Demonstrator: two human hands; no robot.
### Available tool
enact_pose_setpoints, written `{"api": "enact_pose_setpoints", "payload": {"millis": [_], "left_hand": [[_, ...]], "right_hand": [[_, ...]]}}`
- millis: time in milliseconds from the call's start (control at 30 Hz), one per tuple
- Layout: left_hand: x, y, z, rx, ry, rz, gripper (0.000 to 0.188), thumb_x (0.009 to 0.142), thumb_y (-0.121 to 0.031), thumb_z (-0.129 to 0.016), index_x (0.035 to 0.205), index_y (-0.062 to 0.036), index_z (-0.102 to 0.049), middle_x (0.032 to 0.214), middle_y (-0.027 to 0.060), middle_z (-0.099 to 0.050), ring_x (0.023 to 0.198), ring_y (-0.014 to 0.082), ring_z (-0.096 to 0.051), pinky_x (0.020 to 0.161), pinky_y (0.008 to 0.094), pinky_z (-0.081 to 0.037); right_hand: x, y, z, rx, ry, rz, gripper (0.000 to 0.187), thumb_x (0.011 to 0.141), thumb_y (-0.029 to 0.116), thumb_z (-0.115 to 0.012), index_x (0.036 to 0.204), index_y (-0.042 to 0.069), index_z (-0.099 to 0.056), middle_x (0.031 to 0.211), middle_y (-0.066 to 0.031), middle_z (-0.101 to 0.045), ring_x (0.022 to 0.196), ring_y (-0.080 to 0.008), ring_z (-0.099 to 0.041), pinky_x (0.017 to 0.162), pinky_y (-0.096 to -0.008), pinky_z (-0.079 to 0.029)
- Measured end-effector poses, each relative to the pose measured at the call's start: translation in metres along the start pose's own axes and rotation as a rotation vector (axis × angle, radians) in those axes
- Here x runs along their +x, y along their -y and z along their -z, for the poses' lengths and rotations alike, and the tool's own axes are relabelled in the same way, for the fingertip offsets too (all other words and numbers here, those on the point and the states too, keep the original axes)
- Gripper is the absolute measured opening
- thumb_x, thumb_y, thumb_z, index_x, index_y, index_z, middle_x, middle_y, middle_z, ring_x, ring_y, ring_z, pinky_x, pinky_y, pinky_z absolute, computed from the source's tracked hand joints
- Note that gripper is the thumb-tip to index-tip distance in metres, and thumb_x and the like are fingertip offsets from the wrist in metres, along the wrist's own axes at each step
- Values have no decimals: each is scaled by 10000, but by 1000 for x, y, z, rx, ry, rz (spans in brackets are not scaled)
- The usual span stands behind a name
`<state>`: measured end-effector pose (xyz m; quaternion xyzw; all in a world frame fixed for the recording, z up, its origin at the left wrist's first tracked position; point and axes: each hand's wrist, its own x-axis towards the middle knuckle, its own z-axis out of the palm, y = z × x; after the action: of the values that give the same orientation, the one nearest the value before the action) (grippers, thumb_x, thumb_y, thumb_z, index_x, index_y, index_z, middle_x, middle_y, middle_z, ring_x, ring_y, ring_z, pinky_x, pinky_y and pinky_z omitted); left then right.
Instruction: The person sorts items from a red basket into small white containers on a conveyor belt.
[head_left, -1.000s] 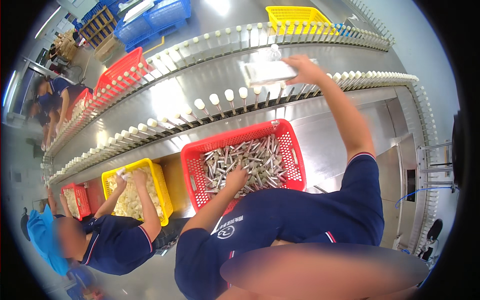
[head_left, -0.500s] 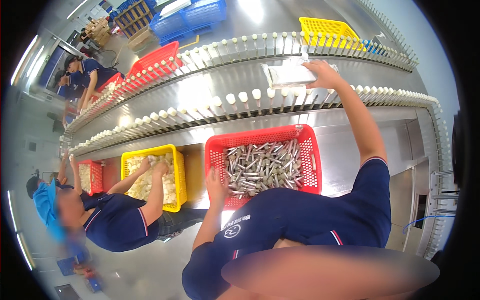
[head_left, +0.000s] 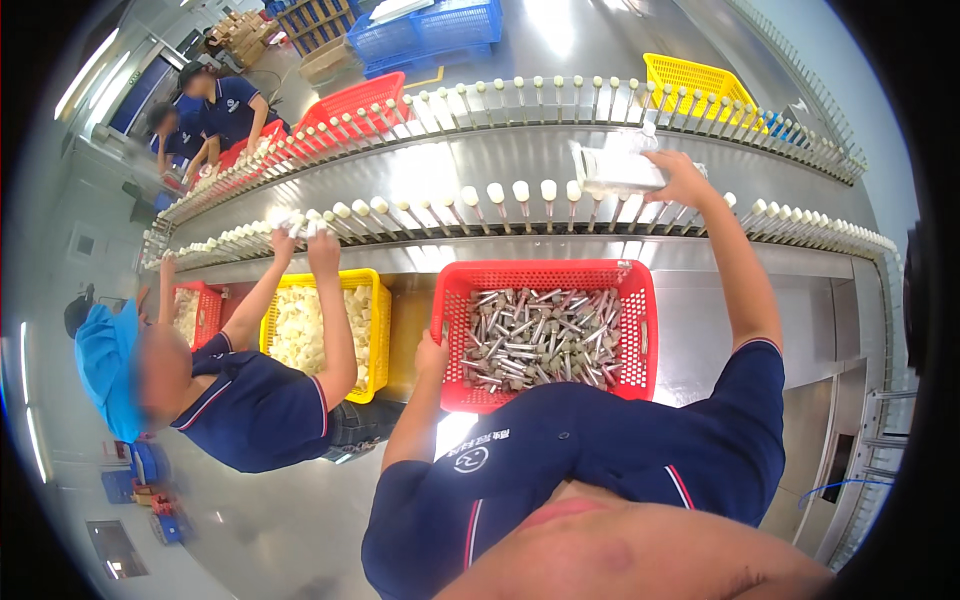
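Note:
My right hand [head_left: 682,180] reaches over the near row of upright rods and grips the right end of a clear, plastic-wrapped box [head_left: 612,171]. The box is over the metal surface between the two rows; whether it rests there I cannot tell. My left hand [head_left: 431,352] is closed at the left rim of a red basket [head_left: 545,268] in front of me. Many short metal rods with dull, rounded ends [head_left: 545,338] lie loose in that basket. Along the near row, thin metal pins [head_left: 549,205] carry white, rounded tips.
A co-worker on my left has both hands at the near row, over a yellow basket [head_left: 378,345] of pale pieces. Beyond the far row [head_left: 520,95] stand a red basket [head_left: 355,105], a yellow basket [head_left: 700,75] and blue crates [head_left: 430,40]. Two people work at far left.
My left hand has settled at the red basket's rim; earlier it was blurred beside it. The co-worker's hands rose from the yellow basket to the pin row. My right hand stays on the box.

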<state>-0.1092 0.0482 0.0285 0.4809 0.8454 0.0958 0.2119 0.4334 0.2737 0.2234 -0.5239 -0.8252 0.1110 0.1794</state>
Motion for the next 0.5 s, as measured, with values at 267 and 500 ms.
{"api": "enact_pose_setpoints", "payload": {"millis": [267, 500], "left_hand": [[-9, -7, 8, -43, -26, -15, 317, 828, -280, -589, 1025, -35, -545, 917, 243, -650, 872, 413, -633, 765, 497, -495], [-6, -11, 7, -115, -64, -50, 291, 820, -249, -590, 1005, -25, -570, 892, 236, -653, 852, 404, -636, 752, 490, -499]], "right_hand": [[25, 19, -22, -87, 26, 117, 772, 597, 353, -809, 1276, 110, -531, 1182, -103, -548, 1106, -309, -518, 964, -423, -378], [12, 9, 8, 43, 48, 19, 798, 557, 277, -830, 1281, 111, -537, 1171, -113, -584, 1123, -316, -527, 961, -400, -409]]}}
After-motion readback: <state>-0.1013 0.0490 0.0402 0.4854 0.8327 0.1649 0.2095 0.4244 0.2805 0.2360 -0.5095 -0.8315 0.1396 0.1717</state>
